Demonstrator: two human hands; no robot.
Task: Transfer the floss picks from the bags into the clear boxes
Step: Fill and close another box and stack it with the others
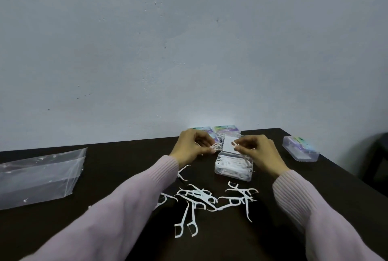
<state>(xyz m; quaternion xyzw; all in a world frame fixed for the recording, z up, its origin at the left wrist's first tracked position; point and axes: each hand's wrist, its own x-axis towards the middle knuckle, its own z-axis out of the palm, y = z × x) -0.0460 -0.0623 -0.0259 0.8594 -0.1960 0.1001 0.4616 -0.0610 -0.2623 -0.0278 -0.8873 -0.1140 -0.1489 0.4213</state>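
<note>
Loose picks: white floss picks (pixel 206 200) lying scattered on the dark table (pixel 126 176), nearest the person, btwn the two sleeves; several overlapping, two lying side by side w/ heads toward the camera.
Single pick: one more lying just beside the left sleeve (pixel 117 204), partly tucked under it.
Right sleeve: pale pink ribbed right sleeve (pixel 315 214) reaching in from the near right.
Open box: clear box (pixel 233 166) sitting just beyond the loose picks, already holding a heap of white picks; its lid (pixel 228 145) standing open on the far side.
Left hand: left hand (pixel 192 147) hovering just left of the box lid, fingers curled, pinching a small bunch of picks (pixel 216 147) at the fingertips.
Right hand: right hand (pixel 260 151) hovering over the far right of the box, thumb + forefinger pinching one pick (pixel 235 144) in front of the lid.
Bag: clear plastic bag (pixel 39 174) lying flat at the left, well apart from the hands; contents, can't tell.
Closed box: closed clear box (pixel 300 148) w/ a coloured label sitting at the right, apart from the open one.
Far boxes: more labelled boxes (pixel 222 130) sitting behind the hands near the far table edge, partly hidden.
Wall: plain pale wall (pixel 189 50) rising behind the table.
</note>
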